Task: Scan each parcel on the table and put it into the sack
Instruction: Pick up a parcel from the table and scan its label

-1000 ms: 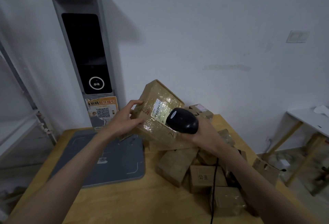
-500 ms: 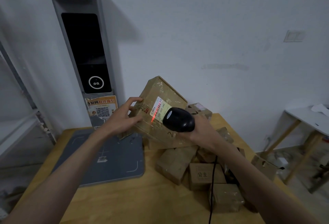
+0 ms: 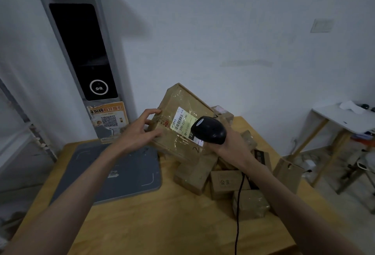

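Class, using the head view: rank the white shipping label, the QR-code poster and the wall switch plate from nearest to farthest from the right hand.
1. Shipping label, just left of the right hand.
2. QR-code poster, farther left on the kiosk.
3. Wall switch plate, high up right.

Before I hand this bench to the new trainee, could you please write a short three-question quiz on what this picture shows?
1. True or false: the left hand holds the tilted parcel by its left edge.
2. What does the right hand grip?
A. a roll of tape
B. the black scanner
C. a pen
3. Fill in: the scanner's head points at the parcel's white ____.

Key
1. True. The fingers curl round that edge, and the parcel is raised above the pile of parcels on the wooden table.
2. B. Its black cable hangs down over the pile.
3. Label, the one with the barcode.
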